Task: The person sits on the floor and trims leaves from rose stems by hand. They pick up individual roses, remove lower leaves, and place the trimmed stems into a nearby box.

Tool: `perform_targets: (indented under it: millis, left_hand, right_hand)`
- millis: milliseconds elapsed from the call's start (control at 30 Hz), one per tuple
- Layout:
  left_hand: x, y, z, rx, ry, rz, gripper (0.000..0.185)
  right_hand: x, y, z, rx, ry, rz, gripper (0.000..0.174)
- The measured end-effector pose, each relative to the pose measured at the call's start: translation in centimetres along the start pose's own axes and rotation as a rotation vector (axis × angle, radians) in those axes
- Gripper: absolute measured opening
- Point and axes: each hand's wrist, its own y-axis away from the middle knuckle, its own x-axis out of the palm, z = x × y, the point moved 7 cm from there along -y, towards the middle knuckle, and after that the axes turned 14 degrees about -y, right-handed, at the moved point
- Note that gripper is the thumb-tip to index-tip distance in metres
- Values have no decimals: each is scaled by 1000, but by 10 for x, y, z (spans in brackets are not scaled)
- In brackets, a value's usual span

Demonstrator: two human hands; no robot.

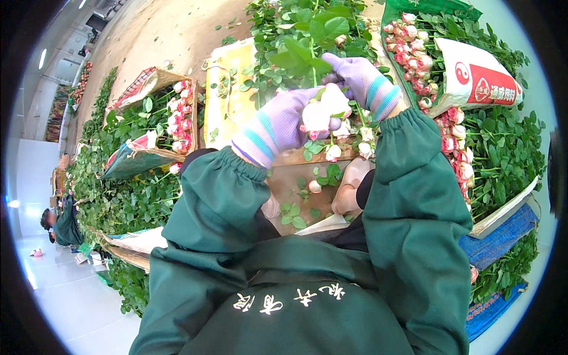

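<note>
Both my hands wear lilac knit gloves with turquoise bands at the cuffs. My left hand (284, 117) is closed around a rose just below its bloom. That white bloom with pink edges (316, 117) faces me, and a second white bloom (336, 100) sits right beside it. The leafy stem (314, 77) points away from me, its green leaves (295, 55) slightly blurred. My right hand (357, 82) is beside the stem with its fingertips at the leaves; whether they pinch anything is hidden. Several pale roses (365, 150) hang below my hands at a wooden edge (319, 153).
Cut leafy stems (275, 40) are heaped ahead beside a yellow sack (224, 88). Rose bundles wrapped in sacking (179, 117) stand at left; more pink-white roses (408, 49) and a printed white sack (479, 75) line the right. A fallen bloom (315, 186) lies between my shoes. Another person (66, 222) is far left.
</note>
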Motion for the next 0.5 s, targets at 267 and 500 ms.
perform_targets:
  millis: [267, 500]
  left_hand:
    - [11, -3, 1, 59, -20, -84, 43]
    - [21, 6, 8, 107, 33, -105, 44]
  right_hand:
    - [5, -11, -9, -204, 91, 119, 32]
    - [17, -7, -17, -199, -158, 259, 36]
